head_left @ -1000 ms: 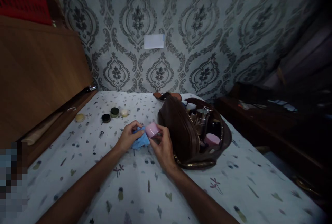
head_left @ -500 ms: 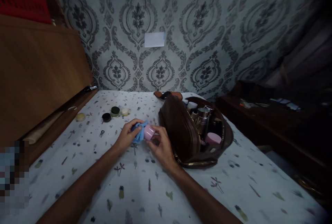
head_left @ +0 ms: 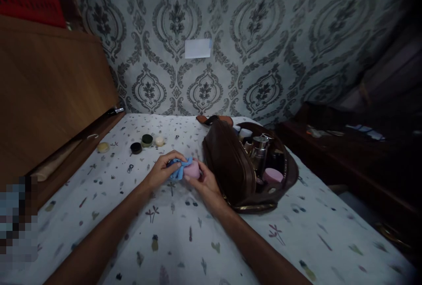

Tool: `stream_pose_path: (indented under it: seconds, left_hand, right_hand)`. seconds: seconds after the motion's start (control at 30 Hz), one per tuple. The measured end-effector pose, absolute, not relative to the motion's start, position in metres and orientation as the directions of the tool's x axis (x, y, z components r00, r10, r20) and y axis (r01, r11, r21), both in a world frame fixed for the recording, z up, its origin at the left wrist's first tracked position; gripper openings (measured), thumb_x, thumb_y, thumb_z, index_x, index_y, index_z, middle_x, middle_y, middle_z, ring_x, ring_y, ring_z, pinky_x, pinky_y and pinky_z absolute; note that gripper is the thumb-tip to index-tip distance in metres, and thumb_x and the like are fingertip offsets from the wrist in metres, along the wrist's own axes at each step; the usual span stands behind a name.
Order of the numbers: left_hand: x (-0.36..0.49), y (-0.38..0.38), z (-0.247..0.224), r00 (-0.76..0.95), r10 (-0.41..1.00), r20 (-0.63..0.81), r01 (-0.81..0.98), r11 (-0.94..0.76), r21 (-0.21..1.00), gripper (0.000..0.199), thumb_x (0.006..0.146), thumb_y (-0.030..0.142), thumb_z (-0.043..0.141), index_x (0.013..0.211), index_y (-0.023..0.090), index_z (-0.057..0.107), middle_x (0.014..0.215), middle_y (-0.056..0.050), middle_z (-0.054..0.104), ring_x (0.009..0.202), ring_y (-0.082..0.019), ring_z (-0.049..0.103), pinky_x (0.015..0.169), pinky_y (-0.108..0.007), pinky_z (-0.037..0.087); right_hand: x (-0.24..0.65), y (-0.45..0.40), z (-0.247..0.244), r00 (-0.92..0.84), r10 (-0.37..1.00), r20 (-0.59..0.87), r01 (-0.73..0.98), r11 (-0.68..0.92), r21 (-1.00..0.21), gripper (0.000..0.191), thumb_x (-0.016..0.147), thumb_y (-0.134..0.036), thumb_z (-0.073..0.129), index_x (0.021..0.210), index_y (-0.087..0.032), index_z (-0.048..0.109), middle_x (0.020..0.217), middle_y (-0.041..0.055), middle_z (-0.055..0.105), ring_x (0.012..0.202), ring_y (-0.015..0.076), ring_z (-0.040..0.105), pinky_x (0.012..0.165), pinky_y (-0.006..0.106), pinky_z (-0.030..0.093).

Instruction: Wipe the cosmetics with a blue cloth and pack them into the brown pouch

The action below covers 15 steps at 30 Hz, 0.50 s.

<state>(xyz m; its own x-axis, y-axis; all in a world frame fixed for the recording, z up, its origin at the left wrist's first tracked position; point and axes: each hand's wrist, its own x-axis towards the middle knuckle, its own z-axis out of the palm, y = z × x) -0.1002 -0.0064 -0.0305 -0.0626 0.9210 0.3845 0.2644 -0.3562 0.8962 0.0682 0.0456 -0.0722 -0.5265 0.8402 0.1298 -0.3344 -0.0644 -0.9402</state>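
Now, vs the last frame: pink container (head_left: 192, 170) turned, blue cloth (head_left: 178, 171) lapping further over its upper left. Left hand (head_left: 162, 170) pinching the soft, bunched cloth against it; right hand (head_left: 208, 184) gripping the container's right side. Container is smooth, rounded, above the printed sheet (head_left: 178, 241). At its 3 o'clock: open brown bag (head_left: 227, 162), leather-like, gold-toned zip, shiny bottle (head_left: 259, 151) inside. At 10 o'clock: three small round pots (head_left: 147, 140), dark, green, cream.
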Motion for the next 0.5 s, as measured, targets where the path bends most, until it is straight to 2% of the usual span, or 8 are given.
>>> stream_pose_path:
  seconds: [0.23,0.4,0.5]
  left_hand:
    - [-0.098,-0.009,-0.028,-0.071,0.898,0.435,0.315,-0.393,0.864,0.015,0.086,0.029,0.06,0.09,0.018,0.07,0.091,-0.005,0.065,0.089,-0.02,0.059,0.083,-0.031,0.043]
    - [-0.09,-0.012,-0.026,0.108,0.856,0.505,0.346,-0.508,0.789,0.013,0.084,0.023,0.061,0.084,0.018,0.073,0.09,-0.007,0.064,0.091,-0.021,0.06,0.086,-0.033,0.045]
    - [-0.084,-0.014,-0.024,0.097,0.861,0.499,0.422,-0.49,0.763,0.015,0.083,0.02,0.059,0.085,0.019,0.075,0.089,-0.007,0.064,0.089,-0.02,0.061,0.085,-0.032,0.046]
  right_hand:
    - [0.066,0.045,-0.073,-0.499,0.852,0.158,-0.341,-0.025,-0.94,0.061,0.061,-0.035,0.086,0.114,-0.024,0.059,0.112,0.0056,0.067,0.102,0.0233,0.064,0.092,0.037,0.052]
    - [0.067,0.05,-0.081,-0.44,0.86,0.257,-0.227,0.17,-0.959,0.059,0.059,-0.025,0.083,0.112,-0.024,0.058,0.107,0.0023,0.065,0.099,0.0219,0.061,0.094,0.037,0.049]
    - [0.068,0.051,-0.084,-0.427,0.843,0.327,-0.138,0.296,-0.945,0.058,0.061,-0.02,0.077,0.116,-0.023,0.058,0.111,0.0037,0.064,0.104,0.0245,0.06,0.098,0.04,0.046]
